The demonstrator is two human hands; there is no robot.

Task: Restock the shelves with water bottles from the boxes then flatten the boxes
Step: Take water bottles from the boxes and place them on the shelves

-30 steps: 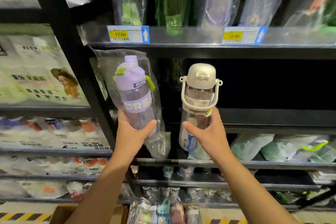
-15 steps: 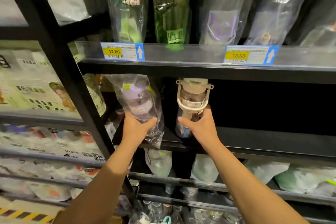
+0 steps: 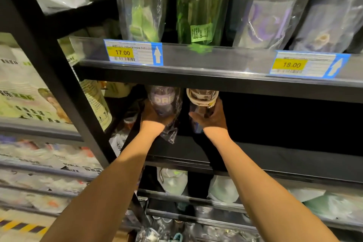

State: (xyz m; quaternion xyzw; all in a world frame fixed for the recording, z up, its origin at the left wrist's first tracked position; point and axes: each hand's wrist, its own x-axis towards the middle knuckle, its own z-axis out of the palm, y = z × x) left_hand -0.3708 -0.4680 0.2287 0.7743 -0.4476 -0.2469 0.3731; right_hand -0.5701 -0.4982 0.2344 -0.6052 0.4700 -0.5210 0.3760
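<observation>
Black metal shop shelving (image 3: 59, 84) fills my view, and the bay I'm reaching into is dark. My left hand (image 3: 152, 118) is wrapped round the purple water bottle (image 3: 163, 100) in its clear plastic bag (image 3: 169, 133). My right hand (image 3: 211, 118) is curled round the clear bottle with the cream carry handle (image 3: 202, 96). Both bottles stand upright, side by side, deep over the middle shelf (image 3: 275, 155). Their tops are hidden behind the upper shelf's edge (image 3: 216, 78), and I can't tell whether their bases have touched down. The caps could knock that edge. The bag's loose tail, hanging below the purple one, could bunch underneath and leave it leaning.
</observation>
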